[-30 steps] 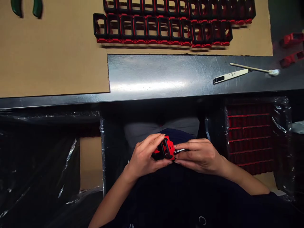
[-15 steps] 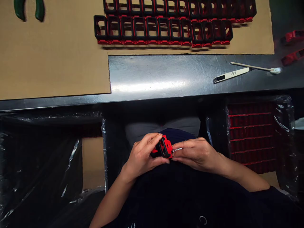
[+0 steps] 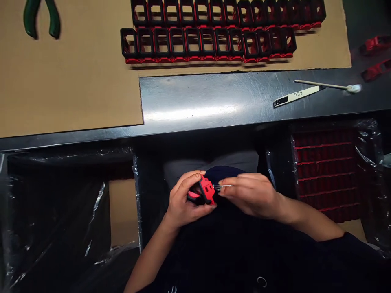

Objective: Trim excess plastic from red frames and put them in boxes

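A small red part (image 3: 206,190) is held over the lap, below the edge of the surface (image 3: 214,101), pinched in the grip of the left hand (image 3: 183,201). A thin metal pin (image 3: 222,186), perhaps a tool tip, is pinched by the right hand (image 3: 249,193) and set against the part's side. An insertion step seems to be in hand; steady alignment is called for next. Rows of like parts (image 3: 207,40) are stood on cardboard (image 3: 76,81), with pliers (image 3: 42,18) far left.
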{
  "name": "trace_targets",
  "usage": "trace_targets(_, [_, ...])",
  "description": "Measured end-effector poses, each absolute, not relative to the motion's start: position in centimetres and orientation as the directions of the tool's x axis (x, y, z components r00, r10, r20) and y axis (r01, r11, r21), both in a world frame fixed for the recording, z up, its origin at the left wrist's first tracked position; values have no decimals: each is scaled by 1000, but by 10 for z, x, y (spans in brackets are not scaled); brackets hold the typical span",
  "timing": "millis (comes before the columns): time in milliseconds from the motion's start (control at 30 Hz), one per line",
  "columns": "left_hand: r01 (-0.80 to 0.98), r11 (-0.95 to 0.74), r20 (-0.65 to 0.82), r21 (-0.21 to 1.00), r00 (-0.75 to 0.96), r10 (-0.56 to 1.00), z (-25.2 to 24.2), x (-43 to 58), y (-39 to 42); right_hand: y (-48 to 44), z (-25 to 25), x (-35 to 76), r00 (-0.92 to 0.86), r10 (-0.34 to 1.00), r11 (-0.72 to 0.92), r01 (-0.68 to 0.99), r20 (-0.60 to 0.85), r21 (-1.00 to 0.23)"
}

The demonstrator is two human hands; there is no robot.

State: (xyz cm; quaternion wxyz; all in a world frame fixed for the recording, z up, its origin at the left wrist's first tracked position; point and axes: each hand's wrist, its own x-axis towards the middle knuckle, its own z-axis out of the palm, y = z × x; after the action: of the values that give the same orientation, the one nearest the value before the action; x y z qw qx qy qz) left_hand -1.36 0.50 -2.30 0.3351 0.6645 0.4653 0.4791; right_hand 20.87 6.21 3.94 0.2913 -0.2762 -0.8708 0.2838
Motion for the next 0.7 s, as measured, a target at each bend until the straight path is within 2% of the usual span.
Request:
trace_targets(133, [82, -265, 270, 961, -63, 961, -30, -8, -5, 102, 45, 206, -375, 819, 567, 411, 434, -714])
trace_targets(200, [46, -238, 242, 970, -91, 966, -31, -7, -10, 131, 41, 204, -232, 877, 480, 497, 422, -723])
trace_targets(300, [81, -214, 221, 973, -90, 971, -29, -5, -14, 174, 28, 200, -255, 891, 450, 605, 375, -657])
trace_targets(433, [120, -197, 211, 973, -111, 971, -25, -3, -15, 212, 11, 197, -387, 838, 543, 667, 385, -511])
trace_targets(533, [145, -197, 215, 970, -121, 969, -25, -1, -15, 221, 9, 196, -419, 805, 584, 683, 419, -439])
trace_targets(633, [171, -211, 232, 962, -115, 966, -25, -1, -15, 205, 19, 195, -372, 790, 589, 682, 487, -433])
trace_targets(700, [193, -230, 254, 954, -111, 961, -25, 0, -15, 180, 30, 195, -301, 793, 579, 642, 530, -502])
